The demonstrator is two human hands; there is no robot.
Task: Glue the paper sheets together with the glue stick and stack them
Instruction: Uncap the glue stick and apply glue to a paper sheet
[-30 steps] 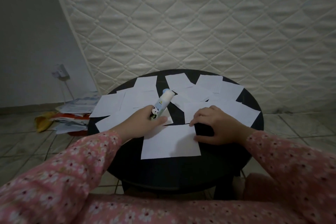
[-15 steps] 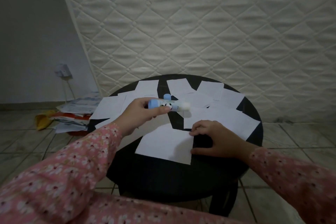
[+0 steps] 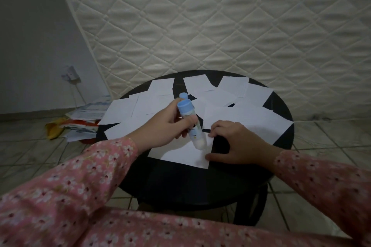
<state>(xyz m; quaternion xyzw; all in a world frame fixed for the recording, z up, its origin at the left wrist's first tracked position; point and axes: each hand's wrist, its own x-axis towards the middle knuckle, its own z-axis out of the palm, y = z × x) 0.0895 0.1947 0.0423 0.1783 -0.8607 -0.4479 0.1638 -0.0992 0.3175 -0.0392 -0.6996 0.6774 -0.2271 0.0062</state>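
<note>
Left hand [image 3: 160,126] gripped the glue stick [image 3: 190,124], tip down on the sheet [image 3: 180,154]; right hand's [image 3: 239,142] curled fingers pinned its edge to the desk [image 3: 200,182]—light, even strokes would avoid wrinkling.

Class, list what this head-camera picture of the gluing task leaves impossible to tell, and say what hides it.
- Glue on the near white paper sheet: no trace shows; dim light.
- Print on the blue-capped glue stick: too small, partly covered by the left hand.
- Paper pile on the floor: cut off by the black round table.
</note>
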